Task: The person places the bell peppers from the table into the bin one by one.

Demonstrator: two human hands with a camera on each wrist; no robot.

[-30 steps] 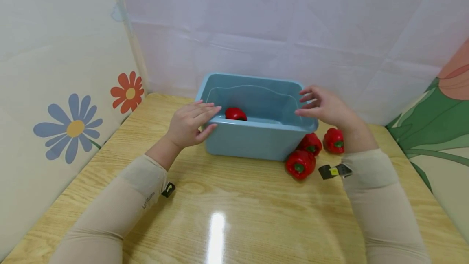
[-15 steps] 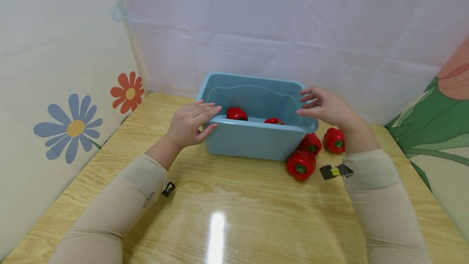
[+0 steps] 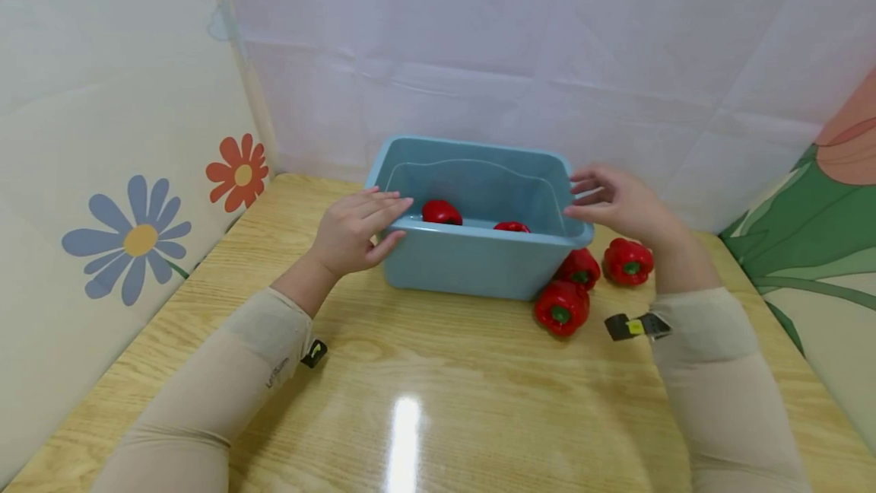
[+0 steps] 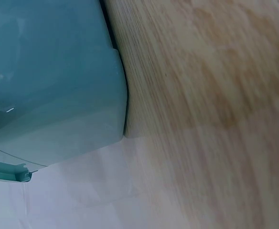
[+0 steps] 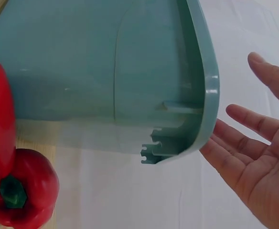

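Observation:
A blue plastic bin (image 3: 472, 261) stands on the wooden table near the back wall. Inside it lie two red bell peppers, one at the left (image 3: 441, 212) and one at the right (image 3: 512, 227) mostly hidden by the front wall. My left hand (image 3: 359, 230) rests on the bin's front left rim, fingers straight. Above the right rim hovers my right hand (image 3: 616, 204), holding nothing, its fingers spread and relaxed. Outside the bin's right end sit three more peppers: a front one (image 3: 562, 309), one behind it (image 3: 580, 268), and one farther right (image 3: 628, 262) below my right wrist.
The wooden table (image 3: 438, 386) extends toward me. A white sheet (image 3: 445, 44) hangs close behind the bin. Flower-printed panels (image 3: 89, 135) flank the table at left and right. The left wrist view shows the bin's side wall (image 4: 53, 86) against the tabletop.
A second bell pepper has appeared inside the bin, at the right. My right hand has shifted slightly right, away from the bin's opening. The left hand has stayed put.

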